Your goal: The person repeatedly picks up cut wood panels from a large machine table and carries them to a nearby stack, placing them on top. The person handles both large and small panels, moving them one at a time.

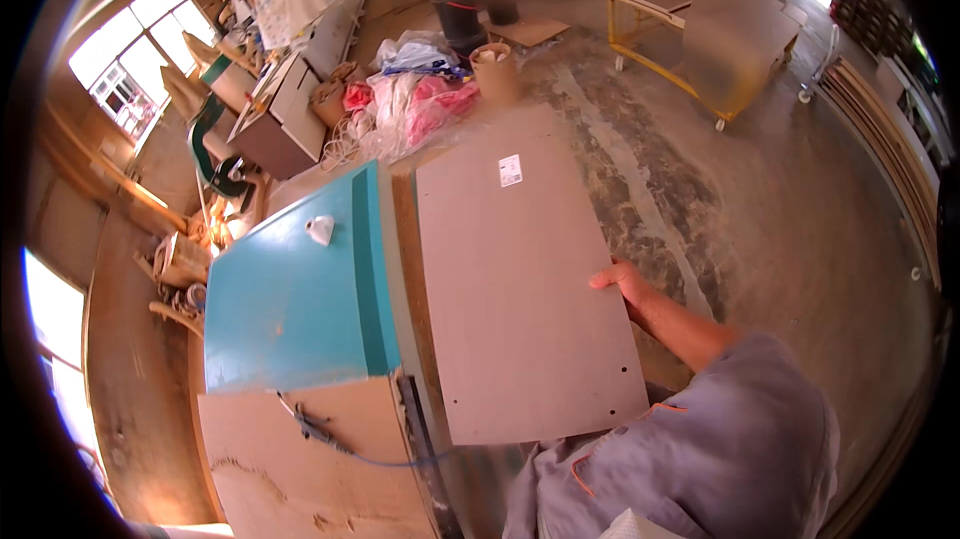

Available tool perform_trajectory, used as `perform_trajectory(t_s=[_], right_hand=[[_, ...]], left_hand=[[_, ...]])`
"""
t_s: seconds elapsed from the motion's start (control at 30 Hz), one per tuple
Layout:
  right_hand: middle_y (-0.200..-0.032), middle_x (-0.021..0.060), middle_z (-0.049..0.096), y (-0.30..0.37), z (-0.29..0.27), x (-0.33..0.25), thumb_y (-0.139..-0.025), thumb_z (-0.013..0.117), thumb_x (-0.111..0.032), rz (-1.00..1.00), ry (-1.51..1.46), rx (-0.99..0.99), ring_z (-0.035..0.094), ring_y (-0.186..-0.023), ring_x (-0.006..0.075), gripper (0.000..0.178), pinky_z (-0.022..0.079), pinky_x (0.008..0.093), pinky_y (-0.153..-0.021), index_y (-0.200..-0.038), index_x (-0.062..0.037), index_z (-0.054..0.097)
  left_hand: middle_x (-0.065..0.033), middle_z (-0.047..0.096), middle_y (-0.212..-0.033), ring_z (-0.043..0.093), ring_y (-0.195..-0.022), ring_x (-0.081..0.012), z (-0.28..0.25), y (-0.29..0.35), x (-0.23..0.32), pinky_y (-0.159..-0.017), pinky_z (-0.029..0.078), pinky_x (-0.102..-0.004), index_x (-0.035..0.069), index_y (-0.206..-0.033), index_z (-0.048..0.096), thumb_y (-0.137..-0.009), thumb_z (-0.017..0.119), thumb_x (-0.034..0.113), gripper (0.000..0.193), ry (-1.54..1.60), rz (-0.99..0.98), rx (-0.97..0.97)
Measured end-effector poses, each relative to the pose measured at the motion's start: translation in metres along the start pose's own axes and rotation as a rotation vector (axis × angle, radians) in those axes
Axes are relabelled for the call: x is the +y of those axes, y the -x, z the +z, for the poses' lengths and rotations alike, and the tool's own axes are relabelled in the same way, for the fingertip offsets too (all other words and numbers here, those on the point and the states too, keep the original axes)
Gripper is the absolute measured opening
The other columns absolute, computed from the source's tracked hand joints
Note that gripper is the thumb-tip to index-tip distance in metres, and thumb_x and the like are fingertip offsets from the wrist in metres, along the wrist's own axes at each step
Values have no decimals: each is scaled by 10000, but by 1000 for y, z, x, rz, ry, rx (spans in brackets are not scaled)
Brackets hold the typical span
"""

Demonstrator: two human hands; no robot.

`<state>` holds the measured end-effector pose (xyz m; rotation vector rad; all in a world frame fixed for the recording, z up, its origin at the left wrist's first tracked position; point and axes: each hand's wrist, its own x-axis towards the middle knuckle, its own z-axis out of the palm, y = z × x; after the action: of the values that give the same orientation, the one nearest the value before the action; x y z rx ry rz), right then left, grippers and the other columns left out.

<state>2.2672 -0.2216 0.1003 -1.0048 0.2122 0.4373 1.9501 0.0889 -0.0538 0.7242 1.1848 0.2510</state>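
The head camera, the left one of a pair, is looking from the person's head, facing downward and also forward into the workshop. The sleeve (740,429) is lying very near to it, at the lower right; the panel (520,289) is occupying the middle, a little farther. Well beyond, the window (143,67) is appearing at the upper left and the cart (736,115) at the upper right. Straight edges are bending toward the dark, round rim.

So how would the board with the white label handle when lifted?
The board is probably stiff, showing no obvious sag beside the right hand. Its plain, smooth-looking face may slip, and its breadth could make it unwieldy.
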Motion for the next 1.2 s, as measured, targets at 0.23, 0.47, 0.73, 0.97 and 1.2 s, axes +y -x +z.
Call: perform_trajectory(t_s=[0.23, 0.47, 0.73, 0.97, 1.2], right_hand=[[-944, 138, 601, -67, -107, -123, -660, 585, -75, -184, -100, 278, 606, -817, 252, 438, 511, 362, -710, -1075, 57, 542], [-961, 131, 594, -168, -163, -211, -705, 568, -53, -460, -348, 495, 601, -846, 261, 397, 506, 388, -753, -1087, 44, 526], [-993, 128, 585, -260, -235, -298, -710, 584, -89, -520, -485, 688, 585, -906, 263, 381, 496, 407, -768, -1071, 20, 529], [-939, 128, 613, -290, -274, -312, -686, 582, -131, -658, -555, 998, 596, -866, 286, 335, 496, 409, -754, -989, 11, 567], [-900, 124, 620, -396, -325, -369, -690, 584, -122, -866, -679, 1129, 599, -828, 278, 276, 502, 383, -724, -935, 6, 581]], left_hand=[[-111, 506, -1270, 502, -1113, -260, 154, -13, 4, -943, 407, -401, 23, -1286, 480, -893, 529, 382, 535, -98, 13, -10], [-116, 504, -1272, 499, -1116, -264, 333, -79, 55, -947, 401, -404, 26, -1286, 484, -890, 530, 398, 546, -160, 125, -39], [-122, 502, -1274, 494, -1119, -268, 604, -173, 152, -952, 394, -407, 30, -1287, 488, -886, 531, 416, 558, -242, 301, -171], [-127, 500, -1276, 490, -1122, -271, 850, -204, 218, -957, 387, -410, 33, -1287, 491, -883, 532, 432, 569, -324, 454, -285], [-132, 498, -1277, 487, -1125, -275, 1068, -236, 251, -961, 381, -413, 37, -1287, 495, -879, 533, 448, 581, -331, 655, -272]])
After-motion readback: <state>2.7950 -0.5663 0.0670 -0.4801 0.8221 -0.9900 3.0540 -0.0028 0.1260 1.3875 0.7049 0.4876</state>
